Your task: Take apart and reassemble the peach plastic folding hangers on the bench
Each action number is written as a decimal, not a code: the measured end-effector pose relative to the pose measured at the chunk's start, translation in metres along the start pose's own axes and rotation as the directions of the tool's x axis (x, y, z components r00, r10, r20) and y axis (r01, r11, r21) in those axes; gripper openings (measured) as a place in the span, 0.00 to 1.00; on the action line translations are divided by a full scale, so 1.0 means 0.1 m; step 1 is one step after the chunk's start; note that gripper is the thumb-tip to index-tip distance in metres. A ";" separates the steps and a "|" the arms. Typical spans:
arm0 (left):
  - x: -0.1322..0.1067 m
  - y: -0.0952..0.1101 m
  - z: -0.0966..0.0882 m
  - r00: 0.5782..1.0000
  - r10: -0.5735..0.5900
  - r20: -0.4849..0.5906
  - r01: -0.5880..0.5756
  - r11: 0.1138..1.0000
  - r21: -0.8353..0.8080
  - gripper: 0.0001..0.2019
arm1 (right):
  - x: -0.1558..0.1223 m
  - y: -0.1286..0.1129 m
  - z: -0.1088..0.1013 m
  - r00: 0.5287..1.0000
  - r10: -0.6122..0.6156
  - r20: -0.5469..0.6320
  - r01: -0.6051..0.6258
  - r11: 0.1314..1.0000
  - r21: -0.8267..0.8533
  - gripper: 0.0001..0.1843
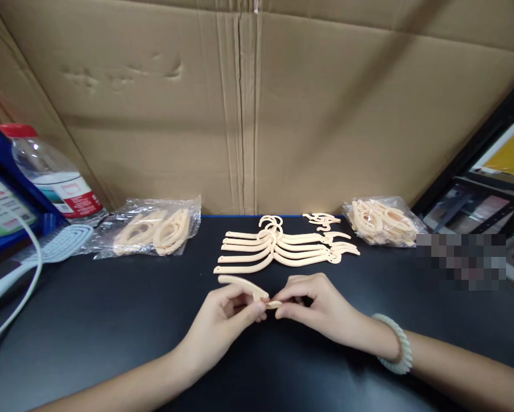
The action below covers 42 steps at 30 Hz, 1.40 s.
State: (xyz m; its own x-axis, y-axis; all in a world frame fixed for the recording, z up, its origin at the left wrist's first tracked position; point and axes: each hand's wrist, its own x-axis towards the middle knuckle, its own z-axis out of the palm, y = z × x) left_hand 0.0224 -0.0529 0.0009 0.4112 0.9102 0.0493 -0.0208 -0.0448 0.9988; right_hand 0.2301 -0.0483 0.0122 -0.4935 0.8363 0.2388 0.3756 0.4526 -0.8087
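Between the fingers of my left hand [226, 320] is a curved beige plastic hanger arm [240, 281], its free end pointing up and left. My right hand [319, 306] pinches a small beige hanger piece [275, 305] right against the arm's lower end. Whether the two pieces are joined there, I cannot tell; fingertips cover part of the contact. Beyond my hands, several beige folding hangers [244, 267] lie in an overlapping row, hooks at the middle. Some loose curved arms [345, 248] rest at the row's right end.
Small loose beige parts [321, 219] lie behind the row. Clear bags of beige parts sit at left [171, 232] and right [381, 220]. A hairbrush [68, 243], a white cable [36, 269] and a red-capped bottle [62, 177] are at left. Cardboard [325, 114] walls the back.
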 end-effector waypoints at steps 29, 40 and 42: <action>0.19 -0.01 -0.41 0.954 -0.108 -0.281 0.040 0.971 -0.236 0.16 | -0.03 0.40 -0.68 0.941 -0.128 -0.315 -0.034 0.886 -0.462 0.08; 0.19 0.01 -0.39 0.978 -0.028 -0.208 -0.036 0.954 -0.299 0.09 | -0.03 0.36 -0.66 0.938 -0.235 -0.257 0.087 0.873 -0.479 0.03; 0.18 0.01 -0.39 0.987 -0.033 -0.160 -0.025 0.939 -0.342 0.09 | -0.04 0.38 -0.66 0.936 -0.232 -0.263 0.082 0.874 -0.479 0.03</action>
State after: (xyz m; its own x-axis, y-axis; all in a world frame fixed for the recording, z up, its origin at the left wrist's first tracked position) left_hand -0.0058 -0.0202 0.0028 0.2601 0.9654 0.0160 -0.3410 0.0763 0.9370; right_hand 0.2978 -0.0137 0.0160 -0.3431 0.7594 0.5528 0.6633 0.6126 -0.4298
